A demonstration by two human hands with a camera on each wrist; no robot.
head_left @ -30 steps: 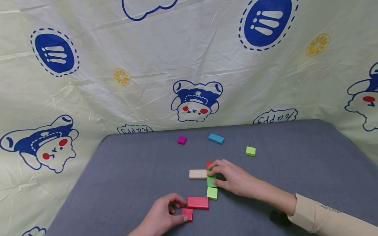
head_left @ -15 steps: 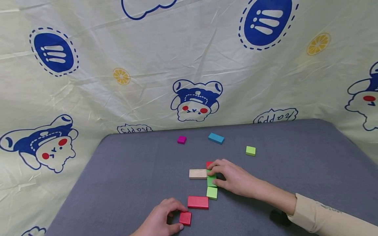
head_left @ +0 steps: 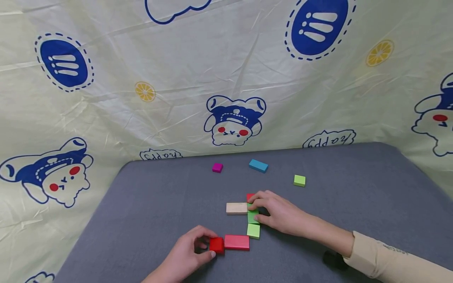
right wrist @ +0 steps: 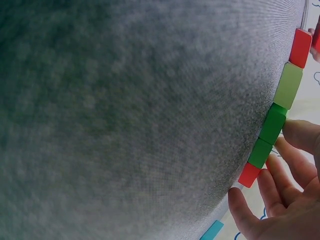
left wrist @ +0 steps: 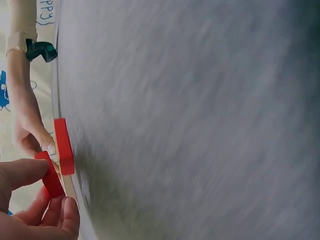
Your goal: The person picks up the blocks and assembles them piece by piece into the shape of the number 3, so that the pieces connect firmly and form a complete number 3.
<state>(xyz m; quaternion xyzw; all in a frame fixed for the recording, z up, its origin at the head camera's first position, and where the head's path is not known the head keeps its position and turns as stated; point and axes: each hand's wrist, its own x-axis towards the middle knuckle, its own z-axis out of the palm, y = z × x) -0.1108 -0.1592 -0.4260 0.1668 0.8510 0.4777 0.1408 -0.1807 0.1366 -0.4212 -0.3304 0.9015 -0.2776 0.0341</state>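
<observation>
My left hand [head_left: 178, 253] pinches a small red block [head_left: 217, 245] between thumb and fingers, at the left end of a long red block [head_left: 236, 242]; in the left wrist view the pinched red block [left wrist: 50, 176] looks tilted. Up and right of the long block, a light green block [head_left: 253, 231], a green block [head_left: 253, 217], another green one and a red one form a column. A pale wooden block [head_left: 236, 208] extends leftward from it. My right hand [head_left: 279, 212] touches the column with relaxed fingers; in the right wrist view its thumb meets the green block [right wrist: 272, 124].
On the grey cloth-covered table [head_left: 159, 204] farther back lie a magenta block [head_left: 217, 168], a blue block [head_left: 258, 165] and a yellow-green block [head_left: 299, 181]. A printed cloth [head_left: 177, 118] hangs behind. Something dark [head_left: 334, 260] shows below my right sleeve.
The small red block, first under the long one's left corner, has gone with my left hand down-left, then up to that block's left end. My right hand has stayed in place.
</observation>
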